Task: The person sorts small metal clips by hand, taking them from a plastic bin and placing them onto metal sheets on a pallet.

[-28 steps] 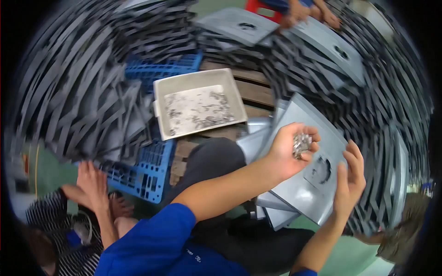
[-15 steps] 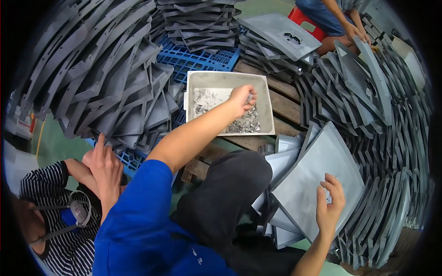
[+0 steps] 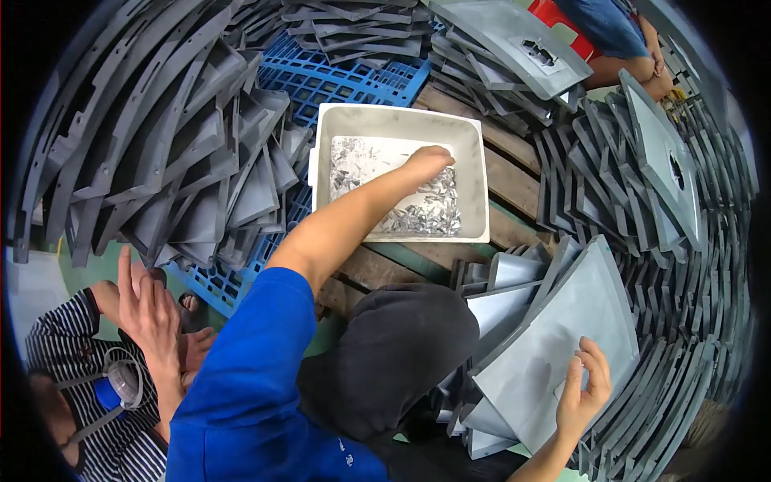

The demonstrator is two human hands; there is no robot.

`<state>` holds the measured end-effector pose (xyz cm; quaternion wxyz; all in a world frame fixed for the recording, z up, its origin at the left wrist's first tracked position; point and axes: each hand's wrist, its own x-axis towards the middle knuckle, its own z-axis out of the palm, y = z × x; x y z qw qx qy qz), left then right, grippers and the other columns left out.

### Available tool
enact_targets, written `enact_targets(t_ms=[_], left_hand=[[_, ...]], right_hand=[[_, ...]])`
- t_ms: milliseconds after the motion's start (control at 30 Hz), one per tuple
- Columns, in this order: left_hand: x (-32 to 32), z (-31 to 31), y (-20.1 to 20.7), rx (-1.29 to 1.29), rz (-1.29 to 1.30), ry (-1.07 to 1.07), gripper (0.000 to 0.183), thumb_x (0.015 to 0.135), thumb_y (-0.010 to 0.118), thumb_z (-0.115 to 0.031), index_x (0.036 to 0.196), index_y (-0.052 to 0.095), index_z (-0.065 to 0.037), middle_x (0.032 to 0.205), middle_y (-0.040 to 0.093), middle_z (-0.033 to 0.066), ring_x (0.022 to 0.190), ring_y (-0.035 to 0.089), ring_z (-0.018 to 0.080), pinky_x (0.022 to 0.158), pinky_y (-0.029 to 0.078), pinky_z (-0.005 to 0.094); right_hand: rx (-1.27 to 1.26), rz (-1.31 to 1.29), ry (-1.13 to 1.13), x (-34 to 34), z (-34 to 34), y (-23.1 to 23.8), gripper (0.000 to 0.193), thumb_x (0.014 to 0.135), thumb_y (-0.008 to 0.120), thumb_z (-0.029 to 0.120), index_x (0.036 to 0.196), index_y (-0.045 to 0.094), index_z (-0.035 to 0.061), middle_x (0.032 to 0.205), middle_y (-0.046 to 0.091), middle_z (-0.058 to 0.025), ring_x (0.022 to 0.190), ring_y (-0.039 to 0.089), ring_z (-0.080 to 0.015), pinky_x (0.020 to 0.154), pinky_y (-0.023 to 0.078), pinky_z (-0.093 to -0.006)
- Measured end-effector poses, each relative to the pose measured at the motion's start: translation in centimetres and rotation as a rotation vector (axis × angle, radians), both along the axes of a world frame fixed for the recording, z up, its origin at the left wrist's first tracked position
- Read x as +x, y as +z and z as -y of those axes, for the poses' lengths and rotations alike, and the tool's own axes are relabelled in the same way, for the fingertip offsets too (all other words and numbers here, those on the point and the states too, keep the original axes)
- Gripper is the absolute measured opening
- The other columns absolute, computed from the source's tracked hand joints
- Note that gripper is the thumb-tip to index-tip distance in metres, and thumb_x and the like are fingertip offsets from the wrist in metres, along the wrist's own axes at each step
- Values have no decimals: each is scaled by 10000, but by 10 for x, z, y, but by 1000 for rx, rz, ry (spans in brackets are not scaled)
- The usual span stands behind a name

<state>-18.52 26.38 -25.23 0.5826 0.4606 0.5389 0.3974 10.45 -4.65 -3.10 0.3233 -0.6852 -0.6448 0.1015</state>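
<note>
My left hand (image 3: 430, 165) reaches palm down into a pale rectangular tub (image 3: 401, 116). Small shiny metal pieces (image 3: 422, 217) lie across the tub's bottom, thickest near and below the hand. Its fingers bend down out of sight, so any hold on a piece is hidden. At the lower right, my right hand (image 3: 582, 390) is beside the face of a tilted grey panel (image 3: 554, 341), thumb and fingers curved and apart, nothing seen between them. Whether it touches the panel I cannot tell. More grey panels lean underneath that one.
Tall stacks of grey panels stand at left (image 3: 152, 145), far side (image 3: 353, 32) and right (image 3: 683, 265). Wooden slats (image 3: 510, 189) and a blue plastic pallet (image 3: 309, 76) lie around the tub. A co-worker in a striped shirt (image 3: 56, 353) is close at left; another person's leg (image 3: 610, 72) shows at upper right.
My left hand has turned from a curled fist showing its fingers to palm down in the tub. My right hand stays by the panel. The whole view has shifted slightly.
</note>
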Motion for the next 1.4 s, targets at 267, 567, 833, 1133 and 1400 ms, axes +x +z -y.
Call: enact_targets(t_ms=[267, 567, 833, 1133, 1400], left_hand=[[-22, 42, 39, -177, -1032, -777, 354, 770, 540, -235, 928, 692, 43, 928, 687, 243, 881, 683, 324, 783, 537, 394], [-7, 59, -25, 24, -1062, -898, 291, 752, 527, -149, 851, 684, 76, 825, 684, 245, 702, 682, 304, 642, 531, 407], [44, 43, -32, -506, 57, -186, 282, 854, 512, -111, 1111, 591, -27, 957, 615, 101, 765, 648, 221, 686, 589, 335], [-5, 11, -42, -72, -351, -150, 159, 818, 524, -127, 819, 637, -16, 675, 623, 119, 542, 579, 198, 475, 472, 349], [20, 24, -42, -164, -865, -570, 194, 731, 525, -103, 738, 679, 16, 739, 679, 178, 598, 666, 272, 548, 536, 392]], right_hand=[[6, 12, -16, 9, -3, 4, 123, 852, 644, 59, 879, 652, -60, 1044, 674, -172, 986, 639, -292, 891, 472, -364], [-4, -2, 30, 5, 0, 0, 92, 844, 639, 31, 885, 666, -47, 1007, 687, -163, 896, 652, -258, 804, 493, -332], [11, 56, 33, 7, 7, 9, 87, 843, 637, 22, 892, 663, -45, 999, 687, -167, 883, 655, -251, 787, 496, -321], [27, 48, 46, 6, -2, 13, 92, 853, 627, 20, 900, 661, -51, 998, 692, -170, 921, 658, -268, 843, 488, -340], [-23, 16, 43, 2, 6, 4, 81, 838, 647, 15, 893, 671, -40, 983, 692, -158, 888, 658, -261, 801, 497, -332]])
